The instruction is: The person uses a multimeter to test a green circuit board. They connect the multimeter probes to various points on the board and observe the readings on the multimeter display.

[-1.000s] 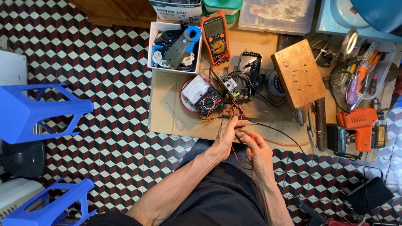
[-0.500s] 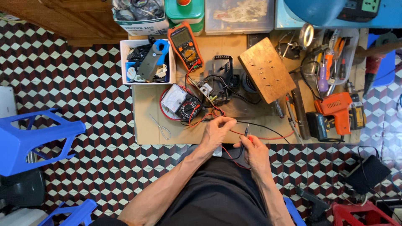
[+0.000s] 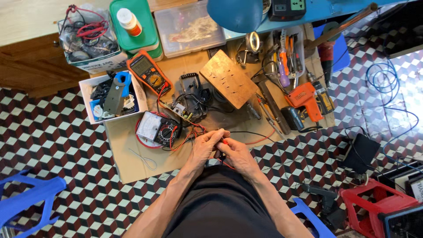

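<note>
My left hand [image 3: 205,147] and right hand [image 3: 235,154] meet just above my lap, fingers pinched together around a thin red wire [image 3: 225,142] and a black wire [image 3: 246,132], right at the near edge of the cardboard sheet [image 3: 132,158] that covers the floor in front of me. The wires run away from my hands to the left, to a small meter with a white dial [image 3: 156,128] lying just beside my left hand, and to the right across a bare strip of cardboard. Farther off sit a small circuit board [image 3: 183,110], an orange meter [image 3: 147,72] and a white box of parts [image 3: 112,97]. A wooden block [image 3: 229,79] lies straight ahead, well apart from my fingers. To the far right the orange drill [image 3: 306,99] and loose tools crowd the cardboard's edge. The most open room is the bare cardboard to the near left, where only a white loop of wire [image 3: 145,161] lies. Patterned tiles [image 3: 57,145] spread beyond, with a blue stool [image 3: 26,198] at the near left and a red stool [image 3: 374,205] at the near right.
</note>
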Demonstrator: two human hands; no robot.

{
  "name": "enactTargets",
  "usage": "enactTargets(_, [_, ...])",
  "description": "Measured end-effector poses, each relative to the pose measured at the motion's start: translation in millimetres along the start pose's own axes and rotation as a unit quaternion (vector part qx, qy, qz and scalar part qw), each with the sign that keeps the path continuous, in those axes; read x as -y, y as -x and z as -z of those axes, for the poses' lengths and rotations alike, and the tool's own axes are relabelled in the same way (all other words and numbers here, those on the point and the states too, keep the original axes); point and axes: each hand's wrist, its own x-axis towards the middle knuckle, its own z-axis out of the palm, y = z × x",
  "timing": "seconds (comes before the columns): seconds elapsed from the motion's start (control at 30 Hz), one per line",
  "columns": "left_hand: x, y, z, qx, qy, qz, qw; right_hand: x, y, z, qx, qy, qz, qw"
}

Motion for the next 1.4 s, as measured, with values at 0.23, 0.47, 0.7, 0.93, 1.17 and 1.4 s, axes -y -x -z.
enactTargets(0.23, [9.4,-13.1,2.5,-0.131,-0.029,-0.117,0.984,19.4,17.9,6.5,-0.093,0.070,0.054,0.992])
enactTargets(0.47, [1.3,-13.2,-5.5,-0.217,-0.034,-0.217,0.951,45.6,-35.6,7.2,0.039,0.008,0.163,0.986])
enactTargets(0.7, [1.3,-5.0,-30.3,-0.195,0.069,-0.185,0.961,52.9,-73.5,8.6,0.172,-0.003,0.091,0.981])
enactTargets(0.93, [8.2,11.4,-49.3,-0.376,0.157,-0.174,0.897,62.5,-87.6,26.6,0.253,0.222,0.082,0.938])
enactTargets(1.17, [16.1,23.1,-39.4,-0.509,0.015,-0.159,0.846,53.6,-80.4,17.5,0.274,0.200,0.084,0.937])
enactTargets(1.4, [15.1,4.0,-22.9,-0.473,-0.152,-0.240,0.834,40.4,-105.1,-15.7,0.216,0.025,0.057,0.974])
